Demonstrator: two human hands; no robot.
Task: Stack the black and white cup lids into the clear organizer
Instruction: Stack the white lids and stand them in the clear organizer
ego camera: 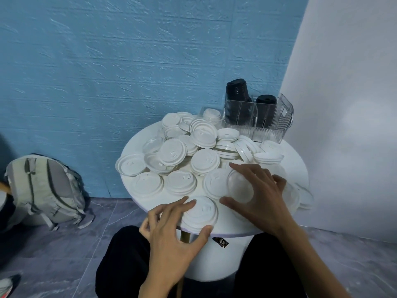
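Two black lid stacks (247, 97) in organizer (257, 121), left grip (171, 224) pinching white lid (199, 211), right grip (255, 190) spread

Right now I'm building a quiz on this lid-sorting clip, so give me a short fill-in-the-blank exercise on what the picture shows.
1. The stacks already in the clear organizer are ____ lids.
2. The loose lids spread over the round table are ____.
3. The left hand pinches a white lid at the table's ____ edge.
4. A backpack lies on the ____.

Missing words: black; white; near; floor
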